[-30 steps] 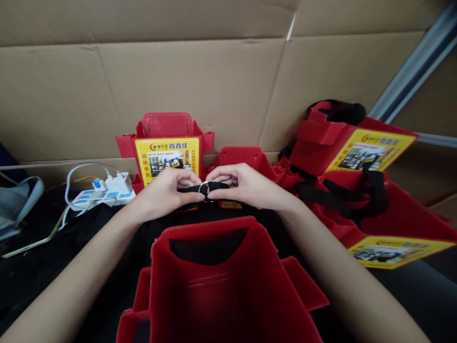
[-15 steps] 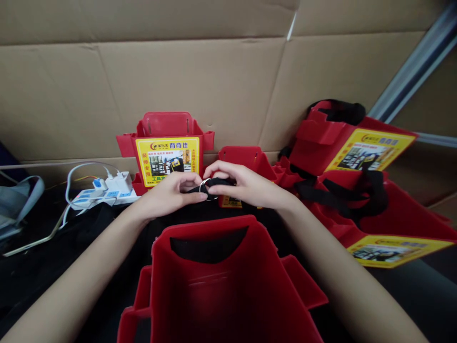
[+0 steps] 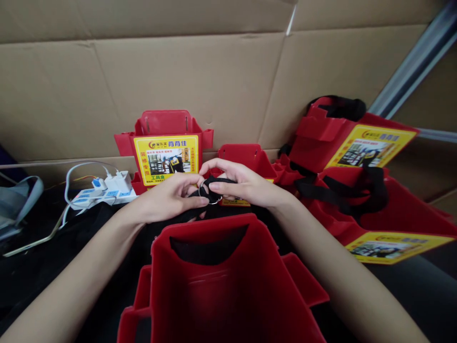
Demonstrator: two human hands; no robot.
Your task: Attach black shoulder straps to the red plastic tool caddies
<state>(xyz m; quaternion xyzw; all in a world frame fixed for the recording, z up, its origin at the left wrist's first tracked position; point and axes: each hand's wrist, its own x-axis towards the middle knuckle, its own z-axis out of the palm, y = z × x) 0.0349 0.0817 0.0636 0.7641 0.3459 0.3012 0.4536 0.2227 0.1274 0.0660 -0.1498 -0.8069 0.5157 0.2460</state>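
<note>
My left hand (image 3: 174, 197) pinches a black strap at its metal rings (image 3: 213, 202), thumb pointing right. Facing it, my right hand (image 3: 237, 183) is closed on the folded end of the black strap (image 3: 224, 180), beside the same rings. How the strap threads through the rings is partly hidden by my fingers. Just below both hands, a red plastic tool box (image 3: 228, 305) stands with its opening toward me. A black strap section (image 3: 209, 250) shows through the curved slot in its back wall.
Behind my hands stand a red box with a yellow label (image 3: 166, 162) and a smaller-looking red box (image 3: 241, 157). Strapped red boxes (image 3: 321, 143) are stacked at the right. A power strip (image 3: 116, 194) with plugs and cables lies left. Cardboard (image 3: 185, 85) lines the back.
The metal rings have turned and tilted lower between my fingers. Both hands stay close together on the strap, with the left fingers shifted slightly. The boxes stay in place.
</note>
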